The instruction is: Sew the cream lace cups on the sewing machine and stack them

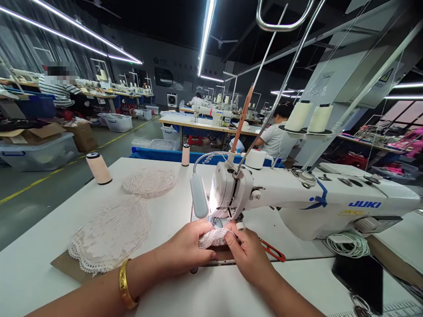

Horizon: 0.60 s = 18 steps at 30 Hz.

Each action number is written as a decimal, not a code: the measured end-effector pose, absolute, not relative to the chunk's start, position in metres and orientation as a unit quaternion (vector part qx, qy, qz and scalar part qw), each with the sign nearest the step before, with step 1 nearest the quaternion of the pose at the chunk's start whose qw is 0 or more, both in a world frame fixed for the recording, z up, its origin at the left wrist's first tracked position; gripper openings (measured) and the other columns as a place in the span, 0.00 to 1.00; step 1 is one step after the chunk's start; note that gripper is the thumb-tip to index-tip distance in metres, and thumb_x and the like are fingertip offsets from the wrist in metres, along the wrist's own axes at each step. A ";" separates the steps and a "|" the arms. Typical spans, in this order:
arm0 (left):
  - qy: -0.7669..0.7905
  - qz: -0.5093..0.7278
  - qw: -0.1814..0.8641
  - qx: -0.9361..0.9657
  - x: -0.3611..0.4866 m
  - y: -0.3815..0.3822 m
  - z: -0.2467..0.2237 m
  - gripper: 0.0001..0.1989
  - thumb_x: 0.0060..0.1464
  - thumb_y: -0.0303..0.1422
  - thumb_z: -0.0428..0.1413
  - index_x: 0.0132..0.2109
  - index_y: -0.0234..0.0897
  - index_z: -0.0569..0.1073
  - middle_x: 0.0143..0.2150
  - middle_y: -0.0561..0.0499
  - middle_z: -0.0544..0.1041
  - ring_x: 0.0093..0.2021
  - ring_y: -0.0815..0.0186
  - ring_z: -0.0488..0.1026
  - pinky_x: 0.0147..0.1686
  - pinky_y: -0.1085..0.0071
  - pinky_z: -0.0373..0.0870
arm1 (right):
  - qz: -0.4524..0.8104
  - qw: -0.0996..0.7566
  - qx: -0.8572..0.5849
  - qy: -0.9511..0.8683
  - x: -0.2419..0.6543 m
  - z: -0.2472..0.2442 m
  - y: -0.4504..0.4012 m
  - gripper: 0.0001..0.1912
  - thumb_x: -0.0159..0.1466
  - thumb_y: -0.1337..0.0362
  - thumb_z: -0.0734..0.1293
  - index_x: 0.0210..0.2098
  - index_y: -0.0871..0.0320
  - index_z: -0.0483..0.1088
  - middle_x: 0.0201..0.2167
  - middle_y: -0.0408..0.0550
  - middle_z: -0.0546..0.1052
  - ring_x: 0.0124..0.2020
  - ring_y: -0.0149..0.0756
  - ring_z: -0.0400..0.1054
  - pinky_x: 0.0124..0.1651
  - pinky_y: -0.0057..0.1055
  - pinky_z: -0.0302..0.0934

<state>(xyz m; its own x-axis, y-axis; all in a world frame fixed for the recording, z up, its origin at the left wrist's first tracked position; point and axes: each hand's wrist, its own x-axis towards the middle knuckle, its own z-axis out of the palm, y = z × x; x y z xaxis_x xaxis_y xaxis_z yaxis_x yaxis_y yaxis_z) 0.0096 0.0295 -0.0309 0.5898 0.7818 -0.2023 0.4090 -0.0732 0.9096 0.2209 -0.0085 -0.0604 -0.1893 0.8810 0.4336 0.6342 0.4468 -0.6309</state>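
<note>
A strip of pale pink lace (pixel 215 238) is stretched between my two hands, just in front of the needle area of a white sewing machine (pixel 264 182). My left hand (pixel 190 246) grips its left end, thumb below and fingers toward the machine's foot. With thumb and fingers pinched, my right hand (pixel 246 251) holds the other end. The machine's lamp (pixel 199 196) lights the spot, and the needle itself is hard to make out. Left of my hands lie a larger stack of lace pieces (pixel 110 231) on brown card and a smaller lace stack (pixel 150 182).
Thread cones (pixel 99 168) stand at the table's far left. An orange-red tool (pixel 272 250) lies right of my right hand. Farther right are a coiled pale cable (pixel 348 243) and a black flat object (pixel 358 277). Co-workers sit at other machines beyond.
</note>
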 end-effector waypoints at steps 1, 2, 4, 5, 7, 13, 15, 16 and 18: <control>0.416 0.178 0.543 0.708 0.010 0.029 -0.032 0.10 0.49 0.35 0.60 0.34 0.40 0.67 0.31 0.58 0.68 0.24 0.68 0.68 0.22 0.72 0.66 | 0.158 0.395 -0.500 -0.754 0.220 -0.060 -0.008 0.20 0.78 0.58 0.56 0.32 0.53 0.71 0.27 0.43 0.76 0.28 0.37 0.71 0.32 0.31 0.62; 0.409 0.188 0.540 0.712 0.010 0.029 -0.033 0.09 0.50 0.35 0.60 0.34 0.40 0.66 0.30 0.58 0.67 0.25 0.67 0.68 0.23 0.72 0.66 | 0.159 0.398 -0.499 -0.753 0.220 -0.060 -0.008 0.21 0.78 0.57 0.56 0.31 0.53 0.70 0.26 0.43 0.75 0.27 0.37 0.70 0.32 0.30 0.62; 0.393 0.216 0.520 0.727 0.010 0.029 -0.035 0.09 0.52 0.36 0.59 0.32 0.40 0.66 0.30 0.56 0.67 0.29 0.66 0.69 0.27 0.72 0.67 | 0.158 0.401 -0.498 -0.753 0.219 -0.059 -0.008 0.23 0.79 0.56 0.56 0.30 0.53 0.69 0.25 0.42 0.74 0.26 0.36 0.69 0.30 0.30 0.61; 0.387 0.220 0.515 0.733 0.010 0.030 -0.035 0.09 0.52 0.37 0.59 0.31 0.39 0.67 0.30 0.56 0.68 0.31 0.65 0.69 0.28 0.72 0.67 | 0.156 0.402 -0.496 -0.754 0.219 -0.059 -0.008 0.23 0.80 0.56 0.56 0.30 0.53 0.69 0.24 0.42 0.73 0.26 0.36 0.68 0.30 0.30 0.60; 0.385 0.215 0.514 0.736 0.009 0.030 -0.035 0.10 0.53 0.38 0.60 0.32 0.39 0.69 0.32 0.55 0.68 0.33 0.64 0.69 0.30 0.72 0.66 | 0.149 0.401 -0.495 -0.756 0.218 -0.059 -0.009 0.23 0.80 0.55 0.56 0.30 0.53 0.68 0.24 0.41 0.73 0.26 0.36 0.68 0.30 0.29 0.60; 0.353 0.229 0.496 0.760 0.007 0.030 -0.033 0.11 0.57 0.40 0.60 0.34 0.37 0.73 0.38 0.52 0.72 0.39 0.62 0.71 0.38 0.69 0.67 | 0.097 0.384 -0.485 -0.780 0.220 -0.057 -0.012 0.24 0.81 0.55 0.55 0.31 0.52 0.69 0.24 0.42 0.74 0.27 0.38 0.69 0.33 0.30 0.61; 0.331 0.238 0.477 0.779 0.006 0.028 -0.033 0.11 0.60 0.39 0.59 0.33 0.37 0.73 0.38 0.51 0.73 0.39 0.62 0.72 0.39 0.69 0.68 | 0.082 0.378 -0.464 -0.797 0.223 -0.056 -0.013 0.24 0.82 0.55 0.54 0.32 0.52 0.69 0.25 0.42 0.74 0.28 0.37 0.69 0.35 0.31 0.61; 0.317 0.245 0.451 0.797 0.006 0.026 -0.034 0.12 0.62 0.38 0.59 0.31 0.37 0.72 0.37 0.52 0.74 0.39 0.63 0.72 0.40 0.69 0.68 | 0.079 0.369 -0.447 -0.811 0.225 -0.056 -0.014 0.24 0.82 0.56 0.54 0.33 0.52 0.69 0.26 0.42 0.74 0.29 0.37 0.69 0.37 0.32 0.61; 0.282 0.260 0.366 0.848 0.003 0.021 -0.038 0.13 0.64 0.34 0.59 0.29 0.38 0.72 0.35 0.52 0.75 0.38 0.63 0.72 0.42 0.67 0.67 | 0.075 0.329 -0.399 -0.853 0.230 -0.054 -0.016 0.22 0.83 0.57 0.54 0.35 0.52 0.71 0.28 0.42 0.75 0.31 0.37 0.69 0.40 0.33 0.61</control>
